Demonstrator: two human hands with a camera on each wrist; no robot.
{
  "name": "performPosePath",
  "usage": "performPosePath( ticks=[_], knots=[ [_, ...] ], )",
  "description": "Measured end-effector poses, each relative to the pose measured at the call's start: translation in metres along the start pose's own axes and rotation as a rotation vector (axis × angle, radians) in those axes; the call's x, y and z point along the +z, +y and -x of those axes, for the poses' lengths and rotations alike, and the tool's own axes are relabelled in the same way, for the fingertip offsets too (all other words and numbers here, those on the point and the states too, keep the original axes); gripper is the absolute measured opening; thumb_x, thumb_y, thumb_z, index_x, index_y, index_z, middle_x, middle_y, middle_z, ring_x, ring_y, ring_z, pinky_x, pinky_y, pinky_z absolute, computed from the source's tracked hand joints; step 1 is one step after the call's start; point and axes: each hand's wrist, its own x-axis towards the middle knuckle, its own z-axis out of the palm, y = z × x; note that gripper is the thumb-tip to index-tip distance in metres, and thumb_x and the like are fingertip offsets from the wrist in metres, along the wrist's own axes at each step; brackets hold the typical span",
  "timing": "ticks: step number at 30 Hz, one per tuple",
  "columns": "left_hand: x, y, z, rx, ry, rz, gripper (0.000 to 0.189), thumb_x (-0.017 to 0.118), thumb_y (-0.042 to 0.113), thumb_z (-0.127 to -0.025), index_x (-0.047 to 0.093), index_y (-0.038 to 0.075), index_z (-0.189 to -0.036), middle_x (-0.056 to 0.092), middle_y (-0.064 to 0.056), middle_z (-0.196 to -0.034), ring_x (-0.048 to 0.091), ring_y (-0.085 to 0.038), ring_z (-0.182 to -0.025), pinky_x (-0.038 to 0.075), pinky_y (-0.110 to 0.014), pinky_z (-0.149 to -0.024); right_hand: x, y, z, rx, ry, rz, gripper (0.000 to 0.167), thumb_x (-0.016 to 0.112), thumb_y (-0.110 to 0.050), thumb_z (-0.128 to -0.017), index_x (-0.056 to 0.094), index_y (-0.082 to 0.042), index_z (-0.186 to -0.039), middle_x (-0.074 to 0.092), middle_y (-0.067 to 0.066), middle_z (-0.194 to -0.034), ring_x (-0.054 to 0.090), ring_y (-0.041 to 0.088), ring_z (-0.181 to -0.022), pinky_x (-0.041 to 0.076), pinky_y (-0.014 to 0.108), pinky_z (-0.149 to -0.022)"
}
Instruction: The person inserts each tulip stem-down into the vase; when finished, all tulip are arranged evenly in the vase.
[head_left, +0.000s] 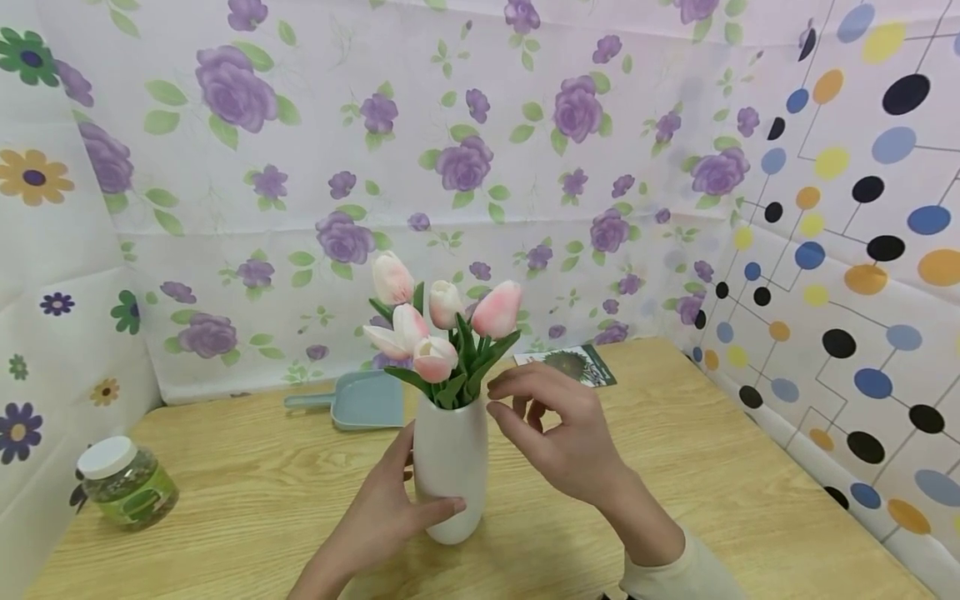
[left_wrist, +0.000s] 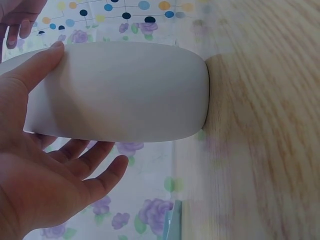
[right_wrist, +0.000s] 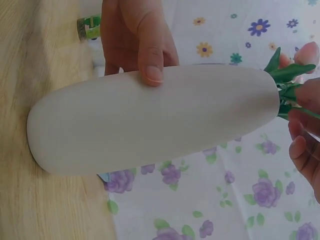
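Observation:
A white vase (head_left: 451, 467) stands upright on the table, filled with pink and white tulips (head_left: 435, 358) and green leaves (head_left: 483, 362). My left hand (head_left: 393, 508) holds its lower body, thumb across the front and fingers round the far side. In the left wrist view, those fingers (left_wrist: 107, 182) curve along the vase's side. My right hand (head_left: 562, 425) is beside the rim on the right, fingers bent, with a gap between thumb and index fingertips. In the right wrist view the right hand (right_wrist: 307, 135) overlaps the green leaves at the vase's mouth.
A light blue dustpan (head_left: 367, 402) lies behind the vase to the left. At the far left stands a jar (head_left: 135, 492) with a white lid. A printed card (head_left: 573, 365) lies at the back right. Patterned cloth (head_left: 300, 167) hangs around the wooden table (head_left: 720, 467).

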Motion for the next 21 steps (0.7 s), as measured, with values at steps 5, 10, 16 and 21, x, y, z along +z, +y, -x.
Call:
performPosePath(
  ticks=[5,10,16,21],
  knots=[
    [0.0,0.001,0.002,0.009,0.006,-0.013,0.102,0.094,0.041,-0.079,0.037,0.022,-0.161,0.06,0.002,-0.142,0.057,-0.018,-0.126,0.047,-0.058,-0.108,0.004,0.0,-0.002,-0.029,0.035,-0.002,0.017,0.074,0.006,-0.091,0.078,-0.004,-0.104,0.075,0.006,-0.093,0.054,0.008,-0.067,0.046,0.017,-0.055],
    [0.002,0.003,0.005,0.015,0.008,-0.017,0.101,0.094,0.042,-0.078,0.038,0.023,-0.16,0.06,0.003,-0.141,0.057,-0.018,-0.127,0.046,-0.058,-0.108,0.007,-0.001,0.001,-0.019,-0.003,0.028,0.023,0.075,0.009,-0.089,0.08,-0.006,-0.106,0.07,0.004,-0.096,0.047,0.006,-0.064,0.041,0.016,-0.055],
    [0.003,0.007,0.003,-0.006,0.01,-0.027,0.103,0.095,0.042,-0.078,0.037,0.021,-0.161,0.059,0.003,-0.143,0.057,-0.019,-0.128,0.045,-0.059,-0.11,0.0,0.004,0.009,0.031,0.039,0.041,0.025,0.075,0.01,-0.088,0.08,-0.007,-0.106,0.068,0.004,-0.094,0.05,0.006,-0.066,0.044,0.016,-0.057],
    [0.005,0.01,0.003,0.01,0.025,-0.043,0.105,0.095,0.042,-0.077,0.037,0.017,-0.161,0.058,0.0,-0.143,0.057,-0.019,-0.126,0.047,-0.057,-0.107,-0.011,0.015,0.019,0.08,0.083,0.037,0.024,0.074,0.01,-0.09,0.08,-0.007,-0.105,0.07,0.004,-0.092,0.055,0.007,-0.07,0.049,0.017,-0.058]
  ],
)
